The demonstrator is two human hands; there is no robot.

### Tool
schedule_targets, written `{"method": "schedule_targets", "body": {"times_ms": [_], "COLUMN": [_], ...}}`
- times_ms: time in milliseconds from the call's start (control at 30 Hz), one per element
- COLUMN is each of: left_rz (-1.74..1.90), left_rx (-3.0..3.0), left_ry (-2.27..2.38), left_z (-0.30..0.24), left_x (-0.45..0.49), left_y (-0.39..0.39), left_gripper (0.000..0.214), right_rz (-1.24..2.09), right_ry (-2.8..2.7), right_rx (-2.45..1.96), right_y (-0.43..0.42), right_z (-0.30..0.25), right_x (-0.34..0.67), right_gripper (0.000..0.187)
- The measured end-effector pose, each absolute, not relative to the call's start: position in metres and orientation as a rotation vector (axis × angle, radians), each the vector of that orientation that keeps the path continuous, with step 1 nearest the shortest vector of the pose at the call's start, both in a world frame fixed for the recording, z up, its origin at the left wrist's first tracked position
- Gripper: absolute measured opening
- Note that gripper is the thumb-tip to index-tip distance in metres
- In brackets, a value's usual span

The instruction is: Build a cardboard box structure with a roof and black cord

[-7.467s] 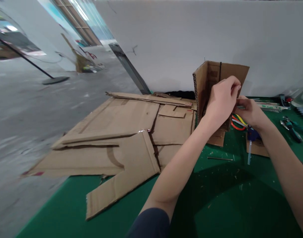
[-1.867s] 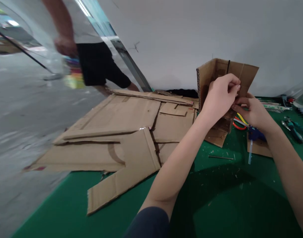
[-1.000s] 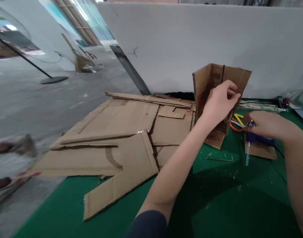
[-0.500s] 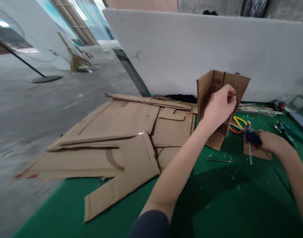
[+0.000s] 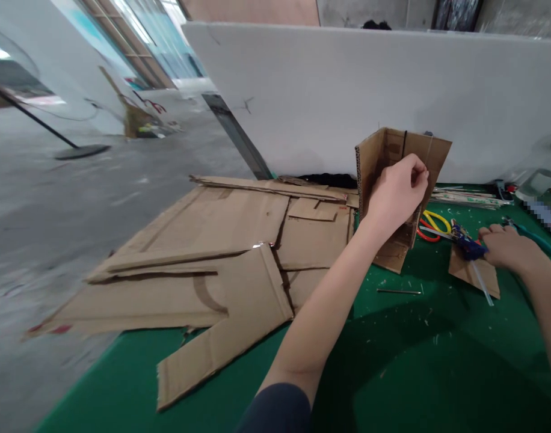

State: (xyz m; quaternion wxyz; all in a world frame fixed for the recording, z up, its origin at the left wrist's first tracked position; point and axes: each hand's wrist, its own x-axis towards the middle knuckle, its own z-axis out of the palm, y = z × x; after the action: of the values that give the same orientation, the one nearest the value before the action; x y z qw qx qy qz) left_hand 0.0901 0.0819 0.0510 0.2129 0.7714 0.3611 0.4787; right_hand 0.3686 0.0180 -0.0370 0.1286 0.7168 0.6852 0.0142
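Note:
My left hand (image 5: 398, 187) reaches into an upright folded cardboard piece (image 5: 370, 162). Its fingers are pinched near the inner right panel, where a thin pale line runs close to the fingertips; what they hold is too small to make out. On the right, my right hand (image 5: 510, 248) is curled at the grip of a blue glue gun (image 5: 468, 243), its fingers partly hidden. A clear glue stick (image 5: 483, 285) projects from the gun. Under the gun lies a small cardboard scrap (image 5: 465, 269). Scissors (image 5: 438, 221) with red and yellow handles rest beside its nozzle.
Flat cardboard sheets (image 5: 239, 216) and a cut angled strip (image 5: 225, 355) cover the left of the green table (image 5: 411, 373). A thin metal rod (image 5: 398, 292) lies nearby. Pliers (image 5: 535, 237), a phone (image 5: 546, 216) and thin sticks (image 5: 471, 197) sit right, before a white panel (image 5: 347, 90).
My right hand has moved right, and the glue gun has shifted and turned with it. The scrap beneath has shifted slightly too. My left hand keeps its pinch at the folded cardboard.

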Motion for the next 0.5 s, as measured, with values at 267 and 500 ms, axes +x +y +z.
{"method": "schedule_targets", "body": {"times_ms": [267, 500], "left_rz": [1.332, 1.327], "left_rx": [2.156, 2.150], "left_ry": [0.978, 0.986], "left_z": [0.049, 0.050], "left_x": [0.090, 0.090], "left_y": [0.084, 0.083], "left_gripper": [0.011, 0.010], "right_rz": [-0.185, -0.099], "right_ry": [2.017, 1.932], "right_rx": [1.796, 1.801], "right_y": [-0.004, -0.002], "right_z": [-0.024, -0.030], "right_x": [0.277, 0.283], "right_gripper": [0.068, 0.040]}}
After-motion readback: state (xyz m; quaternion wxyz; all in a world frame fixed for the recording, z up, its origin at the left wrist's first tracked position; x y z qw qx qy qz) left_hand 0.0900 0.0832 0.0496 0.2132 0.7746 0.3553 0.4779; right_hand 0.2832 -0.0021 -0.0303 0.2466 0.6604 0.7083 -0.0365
